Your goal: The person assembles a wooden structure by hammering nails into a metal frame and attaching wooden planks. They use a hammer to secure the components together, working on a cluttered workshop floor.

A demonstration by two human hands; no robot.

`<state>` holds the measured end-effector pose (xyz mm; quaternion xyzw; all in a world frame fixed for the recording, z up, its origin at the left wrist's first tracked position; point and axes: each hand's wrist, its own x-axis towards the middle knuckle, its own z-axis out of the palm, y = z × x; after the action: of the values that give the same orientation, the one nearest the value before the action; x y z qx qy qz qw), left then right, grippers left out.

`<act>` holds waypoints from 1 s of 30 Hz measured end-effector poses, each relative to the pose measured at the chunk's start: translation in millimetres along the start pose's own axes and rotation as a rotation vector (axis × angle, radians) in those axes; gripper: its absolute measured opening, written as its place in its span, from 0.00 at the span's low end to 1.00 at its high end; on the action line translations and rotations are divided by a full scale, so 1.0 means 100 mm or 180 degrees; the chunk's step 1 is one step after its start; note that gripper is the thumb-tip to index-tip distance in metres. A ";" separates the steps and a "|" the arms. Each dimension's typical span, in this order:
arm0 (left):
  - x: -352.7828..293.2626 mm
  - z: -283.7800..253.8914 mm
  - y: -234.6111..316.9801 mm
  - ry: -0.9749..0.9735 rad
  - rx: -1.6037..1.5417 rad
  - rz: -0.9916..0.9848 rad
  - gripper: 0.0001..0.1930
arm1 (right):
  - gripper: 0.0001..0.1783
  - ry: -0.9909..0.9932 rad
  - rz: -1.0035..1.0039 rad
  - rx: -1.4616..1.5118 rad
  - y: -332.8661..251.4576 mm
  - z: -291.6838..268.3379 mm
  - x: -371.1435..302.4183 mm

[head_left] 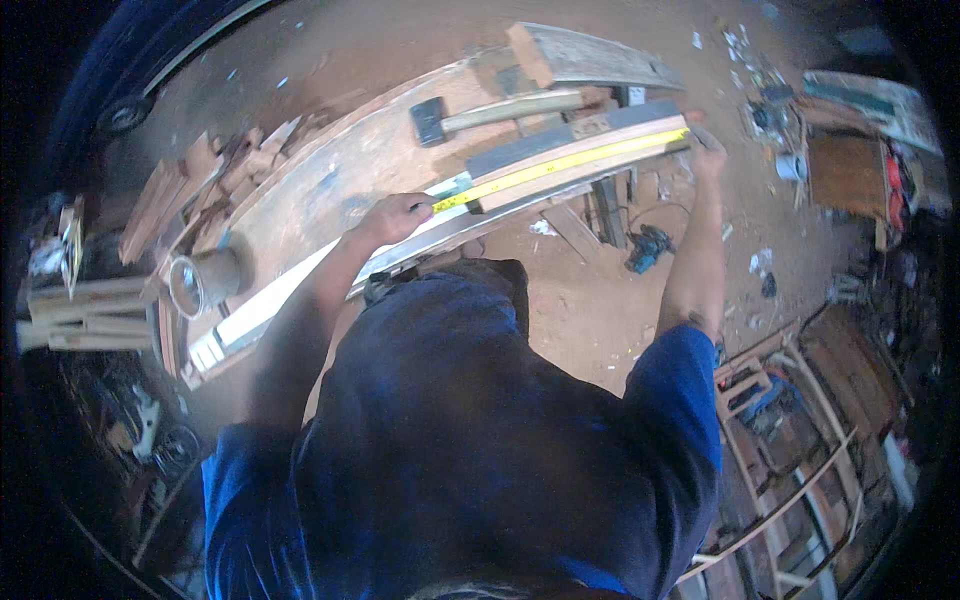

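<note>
A yellow tape measure blade [570,165] is stretched between my two hands, along a length of pale wood [590,175] on the workbench [350,140]. My left hand [393,218] is closed around the blade's left end, close to the bench's near edge. At the far right, my right hand [708,152] has its fingers closed at the other end; whether it holds the tape's case or its tip is too blurred to tell. Just behind the blade lies a long dark-grey-topped piece [530,145] with a small fitting midway.
A mallet [428,122] with a dark head and a thick beam [590,58] lie farther back. Wood offcuts [215,175] pile up at left, near a round container [205,280]. Below the bench sits a teal power tool [650,248]. A wooden frame [780,480] stands at lower right.
</note>
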<state>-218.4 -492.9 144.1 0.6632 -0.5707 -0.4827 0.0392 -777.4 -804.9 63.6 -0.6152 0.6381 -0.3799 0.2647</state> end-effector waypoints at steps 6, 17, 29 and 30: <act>-0.12 0.12 -0.30 -0.0135 0.0187 -0.0450 0.25 | 0.14 -0.0005 0.0003 -0.0452 -0.31 0.03 -0.12; -0.20 0.16 -0.31 -0.0133 0.0250 -0.0396 0.24 | 0.16 0.0006 0.0113 -0.0446 -0.29 0.06 -0.12; -0.21 0.16 -0.30 -0.0062 0.0082 -0.0400 0.25 | 0.15 0.0061 0.0028 -0.0093 -0.17 0.09 -0.12; -0.22 0.17 -0.32 -0.0063 0.0074 -0.0398 0.25 | 0.15 0.0076 0.0051 -0.0166 -0.17 0.10 -0.12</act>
<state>-204.2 -456.4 128.9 0.6931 -0.5341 -0.4840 -0.0044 -758.1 -793.6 70.2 -0.6122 0.6558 -0.3683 0.2440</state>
